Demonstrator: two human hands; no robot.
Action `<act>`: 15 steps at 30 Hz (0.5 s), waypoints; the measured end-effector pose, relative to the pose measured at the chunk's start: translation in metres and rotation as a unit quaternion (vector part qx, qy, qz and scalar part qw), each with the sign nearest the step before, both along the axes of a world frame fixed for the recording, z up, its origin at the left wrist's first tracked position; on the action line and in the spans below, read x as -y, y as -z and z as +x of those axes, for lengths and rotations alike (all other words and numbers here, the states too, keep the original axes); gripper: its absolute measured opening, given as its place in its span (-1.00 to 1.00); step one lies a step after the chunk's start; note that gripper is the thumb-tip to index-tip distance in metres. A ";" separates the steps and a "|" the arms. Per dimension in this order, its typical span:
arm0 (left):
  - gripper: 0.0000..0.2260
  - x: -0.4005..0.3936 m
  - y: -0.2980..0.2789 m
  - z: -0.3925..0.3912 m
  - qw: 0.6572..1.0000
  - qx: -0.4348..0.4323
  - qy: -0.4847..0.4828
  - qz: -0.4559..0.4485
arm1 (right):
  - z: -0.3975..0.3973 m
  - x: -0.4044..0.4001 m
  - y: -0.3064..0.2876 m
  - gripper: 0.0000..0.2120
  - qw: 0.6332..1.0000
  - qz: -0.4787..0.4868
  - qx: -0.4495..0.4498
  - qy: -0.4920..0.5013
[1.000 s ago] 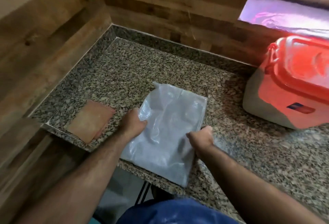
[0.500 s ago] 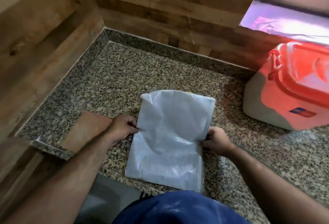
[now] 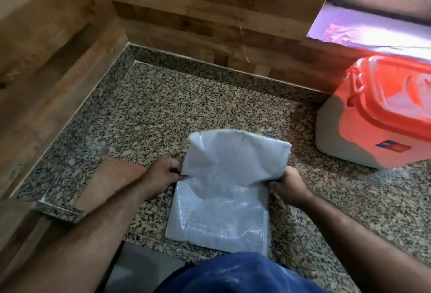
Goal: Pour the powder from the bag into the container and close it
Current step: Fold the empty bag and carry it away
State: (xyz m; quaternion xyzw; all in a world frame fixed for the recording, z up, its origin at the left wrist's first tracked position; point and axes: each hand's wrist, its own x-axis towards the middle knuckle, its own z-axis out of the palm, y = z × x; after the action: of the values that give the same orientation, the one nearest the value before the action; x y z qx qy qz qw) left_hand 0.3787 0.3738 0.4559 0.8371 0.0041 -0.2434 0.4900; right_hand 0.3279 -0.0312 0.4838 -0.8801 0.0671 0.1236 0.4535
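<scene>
So the bag (image 3: 221, 199) is this white plastic sack lying flat on the granite counter (image 3: 163, 115), right at the near edge, with its bottom corner poking a bit past the lip. Its far half is lifted up off the counter and curling back toward the person, so there's a puffy fold across the middle, and the lower half looks ribbed and lies flat. Left hand (image 3: 163, 175) has the left side of that lifted part, fingers curled in and pinching the plastic at the fold. Right hand (image 3: 288, 183) does the same on the right side, fingers curled tight round the edge, thumb side tucked under so I can't see the tips. The container (image 3: 363, 129) sits well off to the right near the back wall, whitish body with a red lid (image 3: 396, 97) that's on, clasp visible at its left end. Left of the bag, partly under the left forearm, there's a flat brownish cloth (image 3: 109, 183) on the counter. Wood-look walls (image 3: 186, 13) wrap the corner behind, and a blue bit of clothing (image 3: 233, 274) shows at the bottom.
</scene>
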 end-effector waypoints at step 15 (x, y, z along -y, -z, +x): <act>-0.79 0.026 -0.029 0.013 0.981 0.069 0.065 0.171 | -0.026 0.010 0.004 -0.72 0.792 -0.395 0.113 -0.452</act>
State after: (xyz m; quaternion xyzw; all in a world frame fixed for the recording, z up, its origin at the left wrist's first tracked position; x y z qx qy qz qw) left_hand 0.3913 0.3482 0.4846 0.9217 -0.0431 -0.2121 0.3220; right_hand 0.3023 -0.0410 0.4801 -0.9202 -0.3471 0.1770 -0.0374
